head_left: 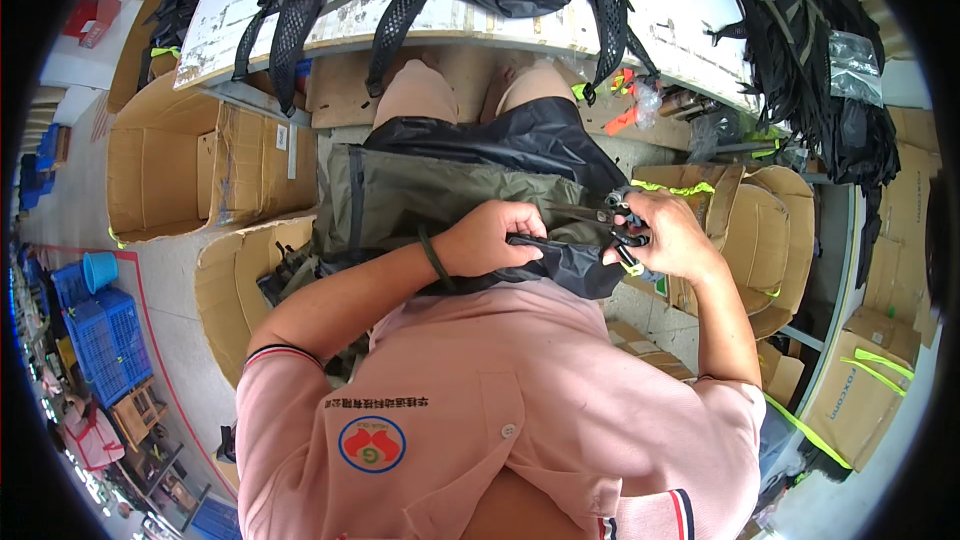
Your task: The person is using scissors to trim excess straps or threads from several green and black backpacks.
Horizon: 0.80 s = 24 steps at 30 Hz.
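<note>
Both the left hand [497, 238] and the right hand [672, 235] are occupied, the former pinching the black edge of an olive-green fabric piece [440, 198] at the frame's centre, the latter gripping a dark-handled tool [630, 238] right of centre, below the white desk [695, 35] across the top.

Dark printed characters [378, 403], upside down from this view, run across the chest of the pink polo shirt [560, 390], beside a round emblem [372, 445] with a blue ring, red shape and green letter. Blue lettering marks a cardboard box [868, 402] at right. The white label [281, 138] on the left-hand carton [255, 175] is too small to read.
</note>
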Each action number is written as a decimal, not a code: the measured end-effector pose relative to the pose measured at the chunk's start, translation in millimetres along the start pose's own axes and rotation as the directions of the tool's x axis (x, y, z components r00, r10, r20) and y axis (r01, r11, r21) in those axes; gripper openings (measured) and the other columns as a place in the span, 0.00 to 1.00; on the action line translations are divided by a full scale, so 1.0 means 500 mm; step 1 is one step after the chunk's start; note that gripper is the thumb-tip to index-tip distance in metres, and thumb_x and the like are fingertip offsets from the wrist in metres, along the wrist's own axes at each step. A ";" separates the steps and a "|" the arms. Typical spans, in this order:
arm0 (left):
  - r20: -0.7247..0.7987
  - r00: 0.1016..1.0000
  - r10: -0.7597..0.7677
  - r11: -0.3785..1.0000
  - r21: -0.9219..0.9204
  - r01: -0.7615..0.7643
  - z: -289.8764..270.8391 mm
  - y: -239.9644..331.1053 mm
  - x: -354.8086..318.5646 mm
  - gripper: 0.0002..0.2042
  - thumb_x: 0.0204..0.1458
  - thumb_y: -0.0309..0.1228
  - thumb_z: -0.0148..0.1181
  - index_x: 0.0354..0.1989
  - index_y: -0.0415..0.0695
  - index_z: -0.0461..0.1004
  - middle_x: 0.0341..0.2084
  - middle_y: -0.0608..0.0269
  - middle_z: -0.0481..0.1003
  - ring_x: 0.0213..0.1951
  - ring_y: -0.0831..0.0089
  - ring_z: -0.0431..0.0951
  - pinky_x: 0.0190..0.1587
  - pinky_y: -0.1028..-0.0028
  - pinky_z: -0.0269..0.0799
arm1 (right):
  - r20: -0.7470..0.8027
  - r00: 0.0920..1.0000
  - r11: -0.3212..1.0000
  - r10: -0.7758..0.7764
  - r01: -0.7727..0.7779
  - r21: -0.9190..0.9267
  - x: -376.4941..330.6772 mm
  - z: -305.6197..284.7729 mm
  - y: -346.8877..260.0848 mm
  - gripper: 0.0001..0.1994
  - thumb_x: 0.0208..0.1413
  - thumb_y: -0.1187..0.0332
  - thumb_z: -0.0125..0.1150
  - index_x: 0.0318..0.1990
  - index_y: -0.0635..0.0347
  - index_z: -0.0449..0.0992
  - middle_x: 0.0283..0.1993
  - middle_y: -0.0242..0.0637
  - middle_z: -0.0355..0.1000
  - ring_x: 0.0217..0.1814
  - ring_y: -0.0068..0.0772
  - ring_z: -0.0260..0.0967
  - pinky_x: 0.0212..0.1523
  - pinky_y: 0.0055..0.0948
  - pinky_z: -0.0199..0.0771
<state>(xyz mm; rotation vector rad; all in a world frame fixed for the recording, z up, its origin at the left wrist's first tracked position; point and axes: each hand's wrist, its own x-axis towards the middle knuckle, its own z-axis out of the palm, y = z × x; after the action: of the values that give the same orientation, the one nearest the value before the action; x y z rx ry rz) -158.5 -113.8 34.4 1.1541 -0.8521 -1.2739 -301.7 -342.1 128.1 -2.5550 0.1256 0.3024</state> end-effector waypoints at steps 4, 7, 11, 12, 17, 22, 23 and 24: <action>-0.053 0.987 0.152 0.884 0.454 -0.112 -0.033 -0.014 -0.025 0.07 0.49 0.23 0.58 0.36 0.39 0.70 0.29 0.59 0.75 0.32 0.68 0.75 0.39 0.72 0.70 | -0.056 0.998 0.999 0.033 -0.031 0.034 0.005 0.009 0.013 0.22 0.32 0.60 0.78 0.30 0.59 0.70 0.25 0.40 0.68 0.27 0.44 0.67 0.31 0.37 0.67; -0.127 0.991 -0.049 0.736 0.666 0.122 -0.089 -0.036 -0.099 0.08 0.51 0.24 0.54 0.39 0.40 0.68 0.33 0.53 0.74 0.36 0.58 0.76 0.41 0.66 0.70 | -0.088 0.994 0.995 0.072 -0.065 0.081 0.041 0.007 0.015 0.22 0.34 0.58 0.78 0.30 0.60 0.71 0.25 0.38 0.70 0.29 0.44 0.68 0.33 0.38 0.68; -0.034 0.929 -0.369 0.730 0.609 0.312 -0.192 -0.081 -0.322 0.15 0.50 0.22 0.51 0.48 0.39 0.69 0.43 0.51 0.74 0.47 0.63 0.73 0.50 0.65 0.67 | -0.268 0.951 0.957 0.153 -0.076 0.279 0.118 -0.021 0.016 0.22 0.36 0.60 0.77 0.30 0.61 0.69 0.24 0.40 0.68 0.25 0.36 0.61 0.30 0.34 0.66; -0.086 0.907 -0.413 0.714 0.587 0.381 -0.203 -0.106 -0.398 0.16 0.49 0.21 0.51 0.48 0.39 0.70 0.43 0.50 0.75 0.47 0.64 0.74 0.48 0.66 0.68 | -0.328 0.932 0.966 0.153 -0.071 0.248 0.146 -0.035 0.013 0.20 0.38 0.65 0.76 0.31 0.62 0.67 0.24 0.40 0.66 0.24 0.31 0.58 0.28 0.33 0.65; -0.054 0.546 -0.836 0.419 0.578 0.700 -0.105 -0.155 -0.669 0.27 0.44 0.51 0.61 0.45 0.41 0.76 0.45 0.46 0.76 0.45 0.61 0.76 0.49 0.64 0.68 | -0.633 0.765 0.875 0.115 0.223 0.429 0.371 -0.097 0.081 0.21 0.41 0.62 0.75 0.33 0.63 0.66 0.25 0.43 0.69 0.26 0.31 0.66 0.32 0.33 0.69; -0.051 0.712 -0.700 0.578 0.545 0.607 -0.131 -0.325 -0.838 0.17 0.52 0.45 0.56 0.39 0.44 0.77 0.34 0.60 0.78 0.40 0.67 0.74 0.44 0.67 0.68 | -0.867 0.497 0.979 0.023 0.165 0.120 0.534 -0.298 -0.028 0.19 0.44 0.67 0.70 0.38 0.63 0.64 0.34 0.51 0.73 0.40 0.55 0.72 0.39 0.42 0.70; -0.057 0.679 -0.731 0.548 0.543 0.636 -0.134 -0.325 -0.830 0.16 0.52 0.44 0.56 0.39 0.45 0.77 0.33 0.61 0.78 0.38 0.68 0.74 0.42 0.67 0.68 | -0.888 0.459 0.989 0.001 0.132 0.070 0.567 -0.323 -0.035 0.19 0.45 0.68 0.68 0.39 0.62 0.64 0.36 0.52 0.73 0.43 0.59 0.71 0.41 0.45 0.70; -0.064 0.647 -0.760 0.517 0.543 0.662 -0.139 -0.325 -0.819 0.15 0.52 0.44 0.56 0.38 0.45 0.78 0.32 0.62 0.78 0.37 0.69 0.75 0.41 0.68 0.69 | -0.889 0.458 0.997 0.010 0.069 0.047 0.593 -0.347 -0.047 0.18 0.46 0.70 0.66 0.41 0.61 0.63 0.40 0.51 0.73 0.45 0.59 0.70 0.43 0.47 0.69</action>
<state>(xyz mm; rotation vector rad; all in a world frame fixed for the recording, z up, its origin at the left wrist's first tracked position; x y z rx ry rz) -194.6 312.7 -91.0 2.0053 -0.9183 -1.9213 22.4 -424.5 210.9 -2.3427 0.4710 -1.1050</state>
